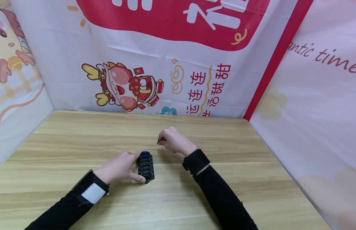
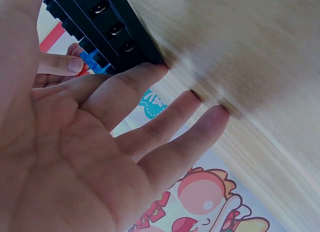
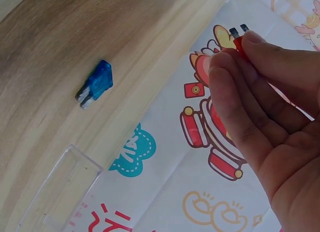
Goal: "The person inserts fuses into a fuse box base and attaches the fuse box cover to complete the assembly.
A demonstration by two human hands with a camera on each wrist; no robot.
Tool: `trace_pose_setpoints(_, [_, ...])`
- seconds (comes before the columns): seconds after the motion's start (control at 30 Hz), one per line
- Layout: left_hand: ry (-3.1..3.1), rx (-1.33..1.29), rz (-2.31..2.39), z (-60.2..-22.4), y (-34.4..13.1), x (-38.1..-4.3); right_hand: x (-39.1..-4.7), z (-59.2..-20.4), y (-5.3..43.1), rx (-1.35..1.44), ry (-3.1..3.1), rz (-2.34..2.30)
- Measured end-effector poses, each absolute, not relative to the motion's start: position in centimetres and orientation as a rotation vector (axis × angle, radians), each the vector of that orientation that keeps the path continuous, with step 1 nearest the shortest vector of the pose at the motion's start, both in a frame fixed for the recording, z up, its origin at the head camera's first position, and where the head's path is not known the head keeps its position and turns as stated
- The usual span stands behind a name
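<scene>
A black fuse block [image 1: 146, 166] lies lengthwise on the table, a blue blade fuse [image 1: 144, 155] seated at its far end and the slots behind it showing dark. My left hand [image 1: 121, 167] holds the block at its left side, thumb at the near end and forefinger at the far end; the other fingers are spread, as the left wrist view shows. Off to the right and farther back, my right hand [image 1: 173, 139] pinches a red blade fuse [image 3: 241, 46] between thumb and fingers, its two metal prongs pointing outward.
Another blue blade fuse [image 3: 97, 81] lies loose on the wooden table [image 1: 80, 137] below the right hand. Close to it is a clear plastic box or lid [image 3: 70, 179]. A printed cloth [image 1: 154, 48] hangs along the table's back edge.
</scene>
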State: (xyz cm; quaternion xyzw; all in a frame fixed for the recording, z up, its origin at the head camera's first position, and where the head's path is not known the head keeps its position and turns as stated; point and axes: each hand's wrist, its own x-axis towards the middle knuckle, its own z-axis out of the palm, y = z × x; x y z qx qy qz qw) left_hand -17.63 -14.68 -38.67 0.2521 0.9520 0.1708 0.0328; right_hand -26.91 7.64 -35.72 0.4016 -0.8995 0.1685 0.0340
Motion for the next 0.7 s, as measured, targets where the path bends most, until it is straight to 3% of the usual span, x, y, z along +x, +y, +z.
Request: trace_pose_setpoints(0.7, [2.929, 0.794, 0.532, -38.70, -14.66, -17.67, -26.42, -35.11, 7.37, 1.246, -2.769, 0.486])
